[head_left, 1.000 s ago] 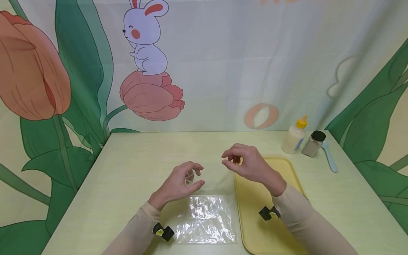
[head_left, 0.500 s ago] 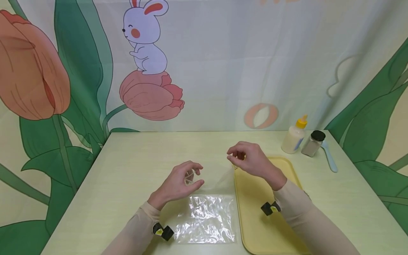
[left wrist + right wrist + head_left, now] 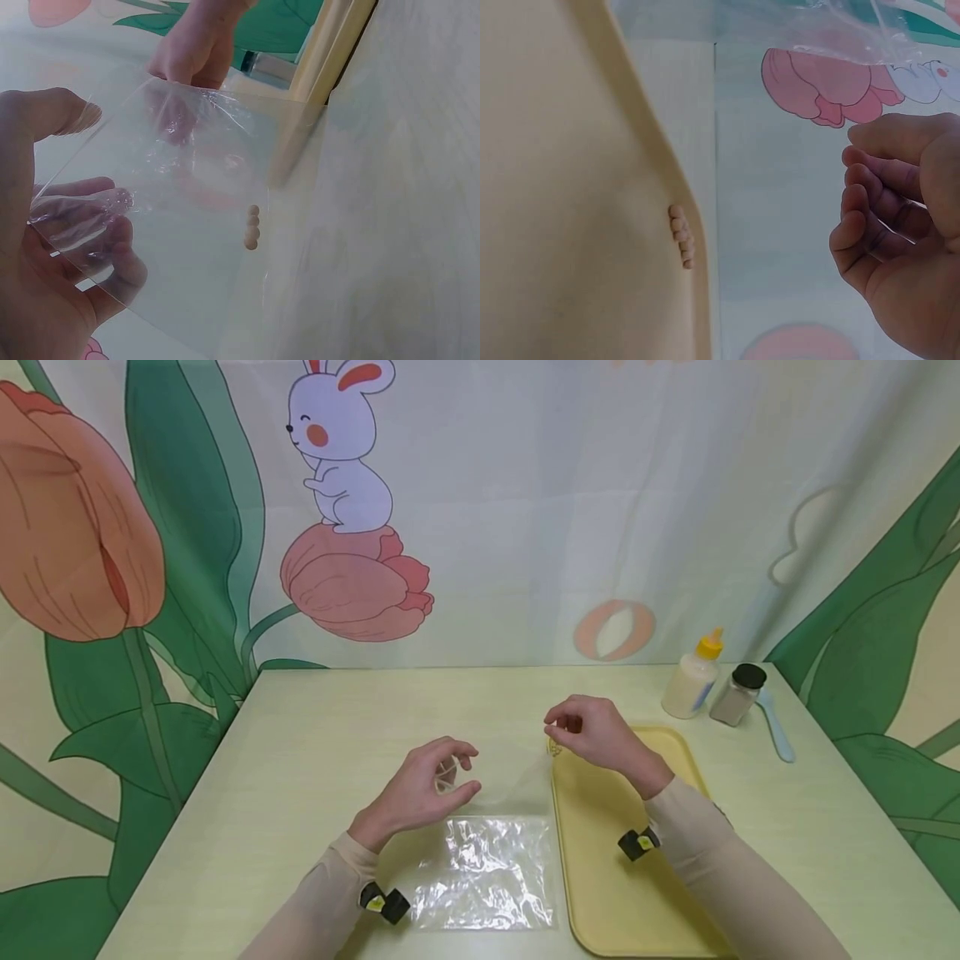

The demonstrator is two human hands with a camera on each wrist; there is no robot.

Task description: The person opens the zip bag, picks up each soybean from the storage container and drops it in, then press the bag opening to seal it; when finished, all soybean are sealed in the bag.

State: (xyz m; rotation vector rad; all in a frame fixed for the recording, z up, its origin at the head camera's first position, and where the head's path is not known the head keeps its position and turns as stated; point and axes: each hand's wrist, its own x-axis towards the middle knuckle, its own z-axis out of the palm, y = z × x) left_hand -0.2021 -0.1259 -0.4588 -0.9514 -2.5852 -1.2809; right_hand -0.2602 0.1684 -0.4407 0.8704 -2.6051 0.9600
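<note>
My left hand (image 3: pixel 420 785) grips a see-through bag (image 3: pixel 195 240) that hangs between its thumb and curled fingers. A short row of beige beads (image 3: pixel 252 227) shows through or against the bag in the left wrist view; which, I cannot tell. Over the far left corner of the yellow tray (image 3: pixel 622 877), my right hand (image 3: pixel 603 739) hangs with loosely bent fingers, thumb close to the index fingertip, nothing visible held. Small beige beads (image 3: pixel 679 234) lie along the tray's edge in the right wrist view. A clear plastic sheet or bag (image 3: pixel 487 877) lies flat left of the tray.
At the back right of the table (image 3: pixel 322 735) stand a glue bottle (image 3: pixel 688 685) with a yellow cap and a jar (image 3: pixel 736 697) with a black lid. A light blue spatula-like tool (image 3: pixel 776 727) lies beside the jar. A printed curtain (image 3: pixel 487 527) hangs behind.
My right hand has moved a little to the right, and the beads at the tray's corner now show below its fingers. My left hand has stayed in place with the bag.
</note>
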